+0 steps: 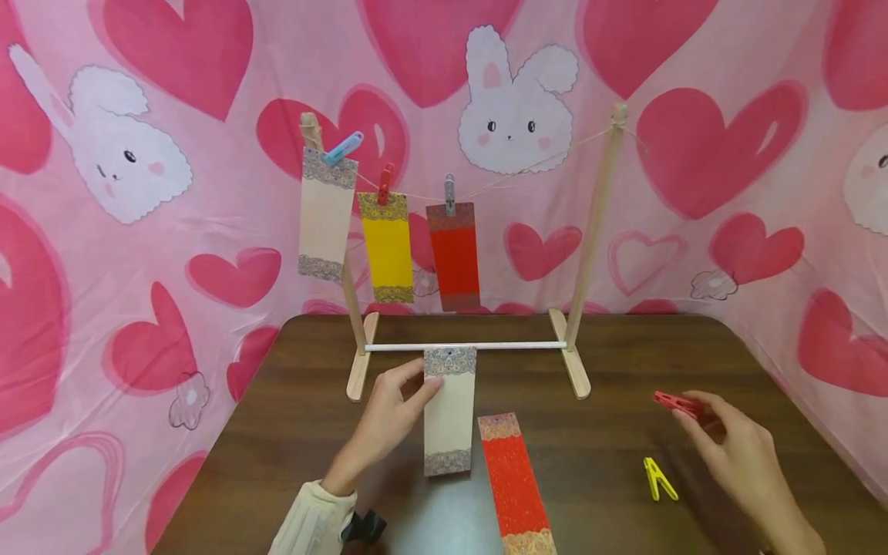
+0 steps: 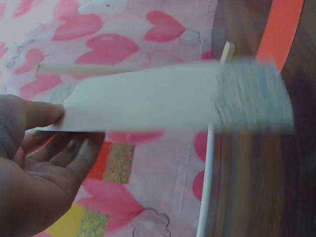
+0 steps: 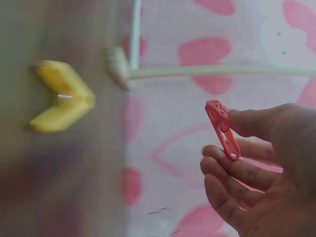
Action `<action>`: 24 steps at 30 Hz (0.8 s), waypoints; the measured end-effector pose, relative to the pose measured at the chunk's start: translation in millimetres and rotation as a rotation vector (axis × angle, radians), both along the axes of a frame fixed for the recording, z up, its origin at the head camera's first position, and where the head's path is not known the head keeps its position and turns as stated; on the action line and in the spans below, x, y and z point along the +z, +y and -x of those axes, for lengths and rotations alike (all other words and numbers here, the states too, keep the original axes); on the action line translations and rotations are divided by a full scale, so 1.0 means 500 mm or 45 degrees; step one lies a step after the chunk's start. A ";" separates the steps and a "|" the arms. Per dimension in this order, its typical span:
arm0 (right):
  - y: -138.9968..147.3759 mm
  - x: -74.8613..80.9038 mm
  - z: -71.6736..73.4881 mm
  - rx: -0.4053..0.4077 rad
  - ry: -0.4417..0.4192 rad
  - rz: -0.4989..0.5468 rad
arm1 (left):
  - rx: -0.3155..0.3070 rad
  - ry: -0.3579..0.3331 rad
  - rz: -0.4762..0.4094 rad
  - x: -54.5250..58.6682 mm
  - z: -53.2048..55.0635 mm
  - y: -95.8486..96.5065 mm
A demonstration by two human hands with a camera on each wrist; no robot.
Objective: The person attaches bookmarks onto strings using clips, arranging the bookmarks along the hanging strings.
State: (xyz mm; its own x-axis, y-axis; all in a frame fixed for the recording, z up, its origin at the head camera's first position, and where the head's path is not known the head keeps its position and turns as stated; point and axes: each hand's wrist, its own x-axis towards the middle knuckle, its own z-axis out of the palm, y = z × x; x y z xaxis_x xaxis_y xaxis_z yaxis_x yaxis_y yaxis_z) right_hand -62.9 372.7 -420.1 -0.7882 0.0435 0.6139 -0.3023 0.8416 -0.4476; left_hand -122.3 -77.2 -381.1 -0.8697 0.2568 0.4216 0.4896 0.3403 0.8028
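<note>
My left hand pinches a cream paper card by its upper left edge, thumb in front and fingers behind. The card has grey lace-patterned bands at both ends and is held upright over the table. In the left wrist view the same card stretches out from the thumb, blurred at its far end. Over the table's right side, my right hand pinches a red clothespin between thumb and fingers. A yellow clothespin lies below and left of that hand. Between the hands a red card with gold lace ends lies on the table.
Behind the hands stands a wooden frame with a white crossbar. From its string hang a cream card, a yellow card and a red card, clipped by blue, red and grey clothespins. A heart-patterned cloth hangs behind.
</note>
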 end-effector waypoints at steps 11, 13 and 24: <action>-0.023 0.135 0.026 0.127 0.194 -0.158 | -0.066 -0.058 -0.074 0.002 0.033 0.036; -0.027 0.148 0.031 0.136 0.202 -0.173 | -0.092 -0.083 -0.084 0.006 0.040 0.043; -0.060 0.213 0.061 0.259 0.255 -0.228 | -0.213 -0.158 -0.151 0.033 0.081 0.074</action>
